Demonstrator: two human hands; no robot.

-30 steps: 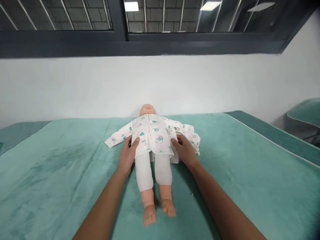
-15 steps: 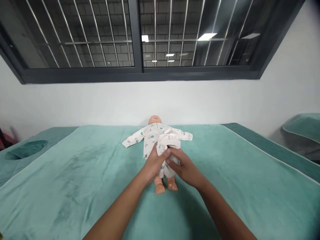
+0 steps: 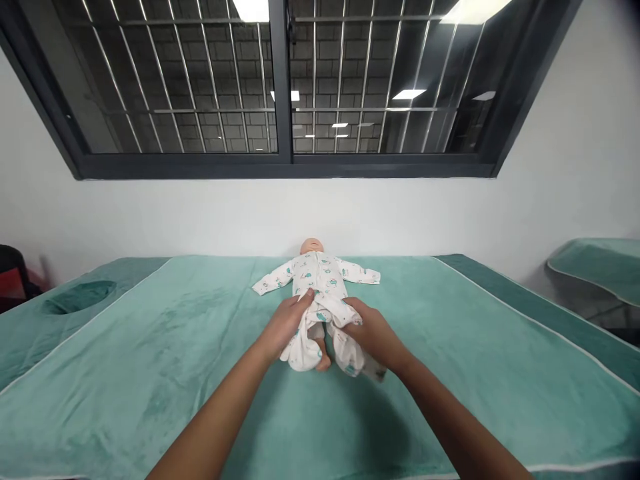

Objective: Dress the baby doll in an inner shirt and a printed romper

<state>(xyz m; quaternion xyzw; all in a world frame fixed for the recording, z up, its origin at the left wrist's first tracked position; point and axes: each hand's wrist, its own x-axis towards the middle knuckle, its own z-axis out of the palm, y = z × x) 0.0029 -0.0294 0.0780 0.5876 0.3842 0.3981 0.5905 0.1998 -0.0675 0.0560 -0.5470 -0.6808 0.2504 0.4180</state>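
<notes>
A baby doll [image 3: 312, 246] lies on its back, head toward the wall and arms spread. It wears a white long-sleeved top [image 3: 315, 272] with a small teal print. Over its lower body hang matching white baby pants [image 3: 347, 352], stretched between both hands, their two legs drooping apart. My left hand [image 3: 286, 325] grips the waist edge at the left, thumb on top. On the right side, my right hand [image 3: 373, 333] is closed round the same fabric. One bare doll foot [image 3: 324, 362] shows between the pant legs; the other is hidden by cloth.
Beneath everything spreads a teal cloth-covered bed [image 3: 175, 373], with an oval face hole [image 3: 80, 297] at the left. A white wall [image 3: 240, 213] and a barred, dark-framed window rise behind. Another teal padded surface [image 3: 600, 267] stands at the right.
The bunched pants have been spread wide and lowered over the doll's legs. My hands have moved apart, and the top's front now lies flatter and more visible. The view has tilted up slightly.
</notes>
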